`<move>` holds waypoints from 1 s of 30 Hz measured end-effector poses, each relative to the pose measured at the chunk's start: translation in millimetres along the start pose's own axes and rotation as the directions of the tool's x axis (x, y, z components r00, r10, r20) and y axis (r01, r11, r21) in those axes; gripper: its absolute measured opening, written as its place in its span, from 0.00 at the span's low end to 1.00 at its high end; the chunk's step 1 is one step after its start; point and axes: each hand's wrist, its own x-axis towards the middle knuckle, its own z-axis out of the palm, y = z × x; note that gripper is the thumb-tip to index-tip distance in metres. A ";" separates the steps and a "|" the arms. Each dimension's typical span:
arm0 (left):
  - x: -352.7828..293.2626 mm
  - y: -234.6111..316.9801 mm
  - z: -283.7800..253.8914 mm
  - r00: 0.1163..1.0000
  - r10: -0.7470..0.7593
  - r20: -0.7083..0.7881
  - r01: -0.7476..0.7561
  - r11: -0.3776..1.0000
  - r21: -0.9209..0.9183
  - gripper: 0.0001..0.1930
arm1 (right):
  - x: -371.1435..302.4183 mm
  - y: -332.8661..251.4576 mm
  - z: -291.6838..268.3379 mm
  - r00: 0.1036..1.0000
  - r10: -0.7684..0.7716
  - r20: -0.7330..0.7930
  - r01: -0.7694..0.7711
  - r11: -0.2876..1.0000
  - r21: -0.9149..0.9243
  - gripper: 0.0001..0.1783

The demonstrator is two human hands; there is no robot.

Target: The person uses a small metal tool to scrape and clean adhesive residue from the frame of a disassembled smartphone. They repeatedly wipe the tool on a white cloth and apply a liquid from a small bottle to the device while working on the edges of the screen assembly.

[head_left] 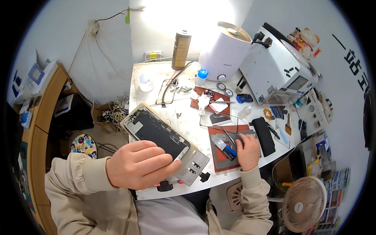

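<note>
My left hand [143, 164] is curled over the near edge of a metal phone holder [192, 166] with black knobs. Its thumb is hidden. An opened smartphone [156, 133] lies in the holder, its dark inner side facing up. My right hand [248, 150] is at the grey and red work mat [219, 168], with bent fingers around the end of slim metal tweezers [229, 136]. Left of those fingers, a clear tube with a blue and black end [224, 147] lies on the mat.
Behind the hands stand a spray can [181, 50], a white humidifier [225, 51] and a blue-capped bottle [201, 77]. A black pouch [263, 136] lies right of the mat. A white machine [278, 70] fills the back right; a fan [303, 203] stands at the lower right.
</note>
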 end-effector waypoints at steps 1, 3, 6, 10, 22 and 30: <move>-0.6 1.6 0.6 1.000 -0.002 -0.005 0.002 1.000 0.005 0.16 | 13.1 11.1 -2.2 0.999 0.040 -0.011 -0.040 0.999 0.000 0.23; -0.8 1.1 3.3 0.999 -0.010 -0.052 0.011 1.000 0.006 0.14 | 39.5 41.9 1.9 0.995 0.087 -0.052 -0.083 0.993 0.084 0.32; -6.0 5.5 3.4 0.994 -0.015 -0.104 0.017 1.000 0.015 0.11 | 75.5 70.6 19.9 0.993 -0.012 -0.120 0.026 0.994 0.111 0.39; -10.7 5.1 1.4 0.989 -0.027 -0.147 0.028 1.000 0.010 0.08 | 101.8 93.5 58.4 0.988 0.135 0.074 -0.150 0.950 0.275 0.37; -9.8 5.2 -1.6 0.986 0.001 -0.164 0.022 0.990 0.137 0.07 | 79.5 -89.4 -94.7 0.821 -0.547 -0.162 0.570 0.784 0.246 0.28; -11.1 2.8 3.0 0.983 0.056 -0.176 -0.020 0.980 0.199 0.05 | 74.2 -137.6 -109.0 0.644 -0.752 -0.137 0.761 0.649 0.014 0.27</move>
